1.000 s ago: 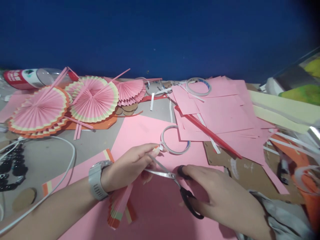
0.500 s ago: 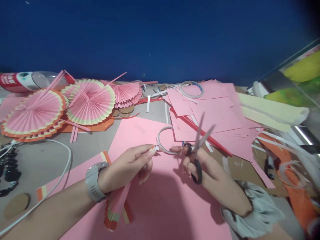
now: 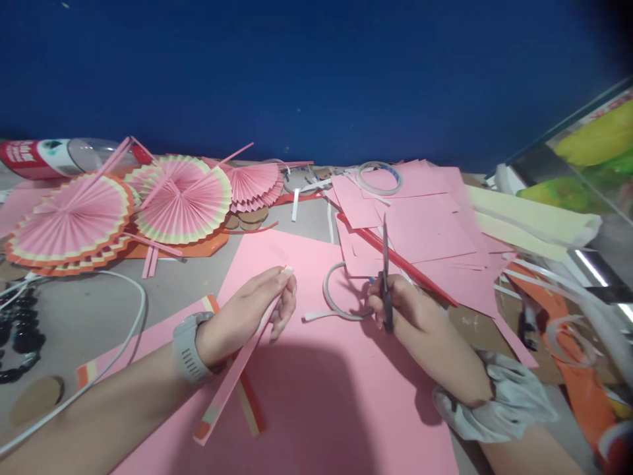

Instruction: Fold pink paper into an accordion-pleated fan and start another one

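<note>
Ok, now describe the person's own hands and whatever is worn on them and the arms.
Both are ungloved. Behind the left hand sits a grey watch with a slotted strap. Behind the right hand is a loose, gathered pale grey fabric band.

Folded pink paper (image 3: pixel 236 377) slants, orange-tipped — dark-handled scissors (image 3: pixel 386 277) point away — tape roll (image 3: pixel 328 299) lies between.

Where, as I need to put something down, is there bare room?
Bare grey tabletop shows between the paper fans, white cable and large pink sheet; the sheet's near part, right of the held strip, is also bare. The right side, around the pink stack, is crowded.
</note>
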The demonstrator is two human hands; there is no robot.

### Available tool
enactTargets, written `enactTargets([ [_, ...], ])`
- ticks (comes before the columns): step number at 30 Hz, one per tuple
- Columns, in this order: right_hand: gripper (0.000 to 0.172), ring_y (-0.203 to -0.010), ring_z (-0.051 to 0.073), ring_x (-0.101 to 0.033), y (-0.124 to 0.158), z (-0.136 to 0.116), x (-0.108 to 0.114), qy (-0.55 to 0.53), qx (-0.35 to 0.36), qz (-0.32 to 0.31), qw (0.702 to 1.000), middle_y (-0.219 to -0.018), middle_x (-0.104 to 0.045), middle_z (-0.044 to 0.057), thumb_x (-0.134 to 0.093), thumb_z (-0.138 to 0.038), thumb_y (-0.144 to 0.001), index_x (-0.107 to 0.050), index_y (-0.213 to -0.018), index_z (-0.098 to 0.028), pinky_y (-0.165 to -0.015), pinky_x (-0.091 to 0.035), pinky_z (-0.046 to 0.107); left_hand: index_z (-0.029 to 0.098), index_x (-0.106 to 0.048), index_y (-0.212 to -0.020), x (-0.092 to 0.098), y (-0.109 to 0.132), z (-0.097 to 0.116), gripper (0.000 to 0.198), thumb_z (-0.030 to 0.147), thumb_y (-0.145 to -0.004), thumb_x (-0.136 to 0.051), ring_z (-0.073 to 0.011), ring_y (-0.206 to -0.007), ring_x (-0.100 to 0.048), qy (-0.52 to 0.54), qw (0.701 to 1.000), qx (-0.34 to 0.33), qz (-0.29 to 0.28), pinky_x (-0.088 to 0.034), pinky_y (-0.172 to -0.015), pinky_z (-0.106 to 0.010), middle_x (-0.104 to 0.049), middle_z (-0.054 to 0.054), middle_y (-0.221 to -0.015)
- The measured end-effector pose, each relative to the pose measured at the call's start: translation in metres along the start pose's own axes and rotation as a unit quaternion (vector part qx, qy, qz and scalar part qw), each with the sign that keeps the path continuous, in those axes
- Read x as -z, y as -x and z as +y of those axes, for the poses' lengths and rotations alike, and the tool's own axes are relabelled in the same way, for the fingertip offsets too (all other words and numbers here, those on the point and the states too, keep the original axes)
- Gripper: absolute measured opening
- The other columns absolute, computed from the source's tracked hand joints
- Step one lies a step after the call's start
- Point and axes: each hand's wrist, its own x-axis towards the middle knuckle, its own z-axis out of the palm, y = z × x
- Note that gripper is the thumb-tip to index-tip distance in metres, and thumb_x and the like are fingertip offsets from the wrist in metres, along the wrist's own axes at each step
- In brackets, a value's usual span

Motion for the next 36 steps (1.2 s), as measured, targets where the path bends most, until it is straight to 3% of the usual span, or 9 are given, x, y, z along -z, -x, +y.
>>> enactTargets([
  [5,0.024,-0.079,0.017,-0.06,0.001,0.0,0.007,-0.014,0.008,0.003,1.0,-0.089,-0.061,0.003,-0.047,-0.037,-0.087,-0.05,-0.105,-0.022,-0.069,-0.049,0.03,0.018,-0.045,-0.081,-0.004,0.001,0.0,0.029,0.036,-0.096,-0.028,-0.0096,-0.044,-0.042,-0.006,1.0,-0.017,0.003,-0.038,-0.052,-0.025,-0.043,0.007,-0.05],
  [10,0.029,-0.094,0.024,-0.059,0.003,0.005,0.02,0.19,0.053,0.07,0.978,-0.109,-0.06,0.006,-0.052,-0.035,-0.083,-0.052,-0.11,-0.024,-0.079,-0.047,0.038,0.017,-0.046,-0.085,-0.007,0.0,-0.002,0.029,0.037,-0.096,-0.028,-0.0085,-0.043,-0.04,-0.006,1.0,-0.018,0.006,-0.037,-0.051,-0.023,-0.043,0.007,-0.048],
  [16,0.021,-0.093,0.022,-0.06,-0.002,0.016,0.043,0.281,0.045,0.076,0.955,-0.103,-0.062,0.006,-0.044,-0.031,-0.089,-0.053,-0.105,-0.022,-0.077,-0.047,0.034,0.017,-0.046,-0.085,-0.006,0.0,-0.001,0.029,0.036,-0.096,-0.028,-0.0083,-0.045,-0.041,-0.012,1.0,-0.006,0.014,-0.038,-0.054,-0.023,-0.042,0.007,-0.047],
  [24,0.038,-0.107,0.026,-0.056,0.0,0.032,0.037,0.431,0.068,0.083,0.896,-0.123,-0.053,0.014,-0.033,-0.013,-0.09,-0.043,-0.127,-0.012,-0.083,-0.049,0.038,0.017,-0.047,-0.088,-0.007,0.001,-0.005,0.029,0.036,-0.096,-0.028,-0.0071,-0.042,-0.039,-0.007,1.0,-0.006,0.003,-0.037,-0.052,-0.023,-0.043,0.007,-0.047],
  [27,0.042,-0.1,0.025,-0.06,0.004,0.032,0.039,0.442,0.075,0.079,0.89,-0.119,-0.058,0.013,-0.035,-0.009,-0.086,-0.042,-0.128,-0.012,-0.08,-0.051,0.039,0.017,-0.047,-0.087,-0.007,0.0,-0.006,0.029,0.038,-0.096,-0.029,-0.0067,-0.039,-0.038,0.012,1.0,0.01,0.002,-0.035,-0.048,-0.022,-0.042,0.008,-0.046],
  [31,0.044,-0.103,0.023,-0.059,0.006,0.031,0.045,0.409,0.082,0.076,0.906,-0.12,-0.058,0.009,-0.034,-0.007,-0.085,-0.043,-0.127,-0.017,-0.083,-0.05,0.039,0.017,-0.047,-0.087,-0.008,0.001,-0.005,0.03,0.038,-0.096,-0.028,-0.0066,-0.039,-0.038,0.013,1.0,0.016,0.005,-0.036,-0.049,-0.021,-0.042,0.008,-0.047],
  [36,0.026,-0.093,0.025,-0.059,0.005,0.014,0.045,0.374,0.103,0.119,0.914,-0.106,-0.061,0.009,-0.036,-0.025,-0.09,-0.053,-0.11,-0.019,-0.078,-0.047,0.041,0.016,-0.047,-0.086,-0.007,0.001,-0.005,0.029,0.039,-0.095,-0.031,-0.007,-0.039,-0.039,0.009,1.0,-0.01,0.004,-0.035,-0.047,-0.021,-0.044,0.007,-0.049],
])
